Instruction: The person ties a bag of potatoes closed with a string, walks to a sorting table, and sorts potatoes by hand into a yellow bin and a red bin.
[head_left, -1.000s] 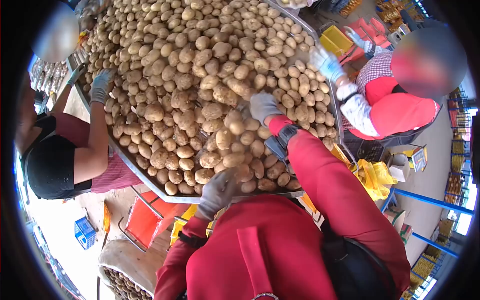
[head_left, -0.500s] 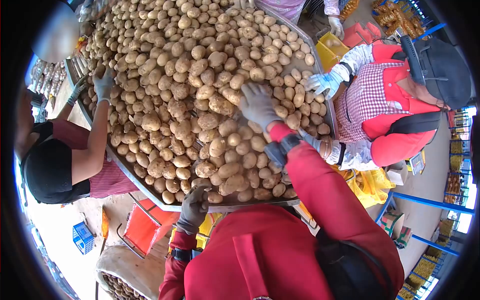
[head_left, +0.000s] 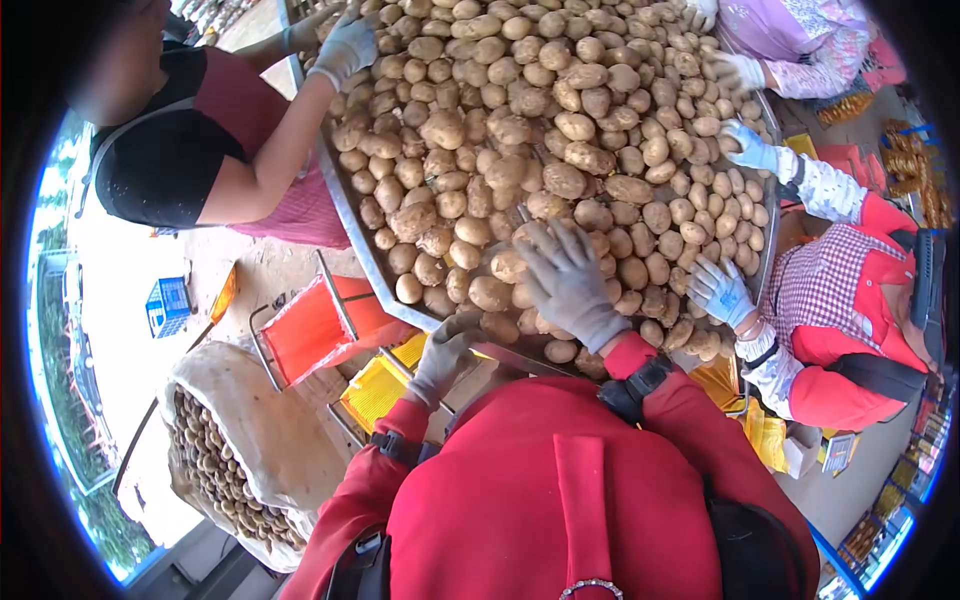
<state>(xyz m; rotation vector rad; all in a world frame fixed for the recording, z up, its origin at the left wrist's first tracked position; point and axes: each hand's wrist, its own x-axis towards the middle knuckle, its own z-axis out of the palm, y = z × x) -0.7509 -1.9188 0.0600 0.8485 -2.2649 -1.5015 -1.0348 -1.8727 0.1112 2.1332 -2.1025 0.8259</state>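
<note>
Potatoes (head_left: 565, 180) lie in a thick heap on a metal-rimmed sorting table (head_left: 390, 295). My right hand (head_left: 572, 285), in a grey glove, lies palm down over the near part of the heap. Its fingers are apart and touch the potatoes beneath, with a lighter potato (head_left: 508, 266) beside the fingertips. At the near rim is my left hand (head_left: 445, 358), also gloved. Its fingers are bent together beside the closest potatoes, and whatever they may hold is hidden.
A co-worker's gloved hand (head_left: 345, 50) is on the heap at left. At right, another person's blue-white gloves (head_left: 722, 292) touch potatoes; a third person reaches in behind. Below the table stand a red sling (head_left: 330, 325), a yellow crate (head_left: 385, 395) and a big potato sack (head_left: 250, 430).
The view has swung, shifting the table up and right. My right hand has drawn back toward the near rim, fingers spreading. My left hand stays by the rim. The right-hand co-worker's hands have moved apart.
</note>
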